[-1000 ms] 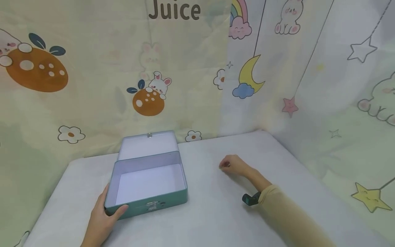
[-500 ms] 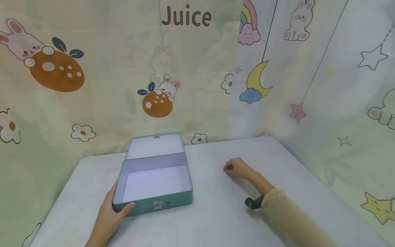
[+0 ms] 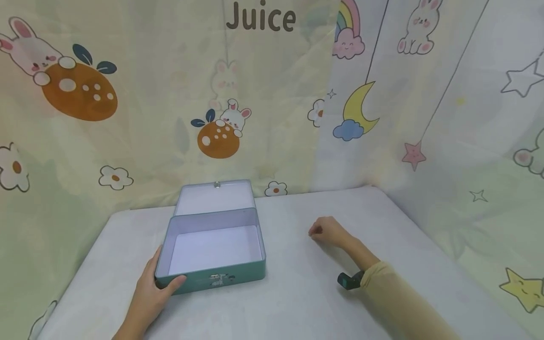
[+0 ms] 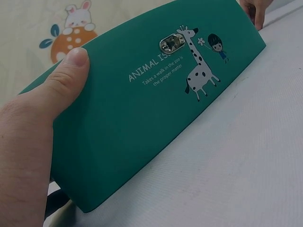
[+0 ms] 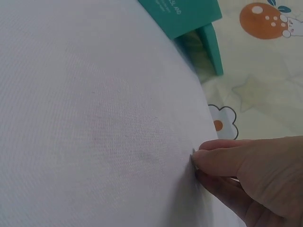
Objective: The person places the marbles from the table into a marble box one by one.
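A green metal tin box [image 3: 216, 274] stands on the white-covered table, its hinged lid [image 3: 214, 196] swung back and its pale inside showing. My left hand [image 3: 146, 290] grips the box's front left corner, with the thumb on the front wall. That wall carries a metal clasp [image 4: 172, 43], a giraffe picture [image 4: 201, 71] and white lettering. To the right of the box, my right hand [image 3: 331, 232] is down at the tabletop. Its fingers curl in, and thumb and fingertips [image 5: 201, 158] meet at the cloth. No held thing can be made out there.
A white cloth covers the table [image 3: 293, 302]. Behind it and on the right hang printed sheets [image 3: 272, 118] with rabbits, oranges and stars. A small black device [image 3: 350, 280] sits at the right wrist, by the yellow sleeve [image 3: 399, 297].
The head view has shifted, so the scene sits slightly farther right in it. Both hands keep their places, the left on the tin box and the right at the tabletop.
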Tool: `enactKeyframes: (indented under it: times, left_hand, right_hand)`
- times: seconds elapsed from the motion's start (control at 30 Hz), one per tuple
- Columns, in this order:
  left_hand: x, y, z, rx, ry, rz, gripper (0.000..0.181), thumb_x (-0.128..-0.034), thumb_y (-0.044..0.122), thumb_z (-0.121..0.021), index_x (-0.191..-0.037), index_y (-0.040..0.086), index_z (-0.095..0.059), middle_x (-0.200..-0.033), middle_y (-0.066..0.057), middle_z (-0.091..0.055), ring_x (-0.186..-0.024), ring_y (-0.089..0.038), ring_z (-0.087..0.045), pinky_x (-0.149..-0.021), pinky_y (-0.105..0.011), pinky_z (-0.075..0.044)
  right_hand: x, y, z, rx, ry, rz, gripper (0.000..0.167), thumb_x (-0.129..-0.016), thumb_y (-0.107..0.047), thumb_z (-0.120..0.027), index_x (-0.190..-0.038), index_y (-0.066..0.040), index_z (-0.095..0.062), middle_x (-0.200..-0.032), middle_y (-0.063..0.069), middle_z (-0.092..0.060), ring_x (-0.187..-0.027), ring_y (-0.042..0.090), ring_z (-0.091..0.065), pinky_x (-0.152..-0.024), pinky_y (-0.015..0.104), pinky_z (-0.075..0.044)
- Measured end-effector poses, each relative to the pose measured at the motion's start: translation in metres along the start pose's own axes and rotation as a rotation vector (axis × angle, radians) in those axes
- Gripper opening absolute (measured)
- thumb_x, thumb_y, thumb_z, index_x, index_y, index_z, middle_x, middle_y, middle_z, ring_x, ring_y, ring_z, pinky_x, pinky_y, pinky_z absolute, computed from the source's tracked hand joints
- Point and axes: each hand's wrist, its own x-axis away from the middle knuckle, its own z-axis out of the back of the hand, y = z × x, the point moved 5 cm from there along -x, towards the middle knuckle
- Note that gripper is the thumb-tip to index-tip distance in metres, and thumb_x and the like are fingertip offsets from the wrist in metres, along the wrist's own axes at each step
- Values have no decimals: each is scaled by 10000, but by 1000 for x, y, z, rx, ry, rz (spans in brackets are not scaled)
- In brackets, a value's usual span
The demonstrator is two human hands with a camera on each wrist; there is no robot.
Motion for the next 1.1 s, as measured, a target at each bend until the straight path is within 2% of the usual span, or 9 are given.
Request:
enactKeyframes:
  times: [0.2,0.53,0.8,1.1]
  left_hand:
    - [1,5,1,15,10,-21,1000,-811,335,-736,-1534,80,-95,-1485,-303,-265,-1342,-513,-269,-1022,-690,-258]
    - [1,2,0,-23,0,-2,1006,-821,369,-719,-1540,104,-67,-1475,-295,-275,-1330,-505,-291,-1006,-689,-279]
    - [1,0,1,-10,6,-2,1008,-816,361,-728,-1538,95,-76,-1471,-293,-279,-1330,-503,-289,-1007,-690,-276]
    - [0,1,1,-2,19,-16,1004,-814,355,-731,-1541,121,-80,-1463,-278,-296,-1327,-488,-301,-1007,-693,-276]
  right_hand:
    - [0,2,-1,18,0,0,81,-812,-67,-714,-877,-111,-736,-867,-2,-693,-871,178,-641,-815,345,-542]
    - [1,0,0,0,-10,-56,69,-834,-89,-705,-886,-117,-742,-884,-5,-695,-888,179,-642,-834,346,-550]
    - [-1,-7,6,-32,-4,12,88,-830,-79,-708,-913,-87,-734,-886,15,-695,-850,178,-638,-772,328,-559]
    - [-7,-20,12,-44,-12,33,95,-840,-65,-687,-918,-100,-730,-905,17,-701,-867,164,-636,-786,313,-558]
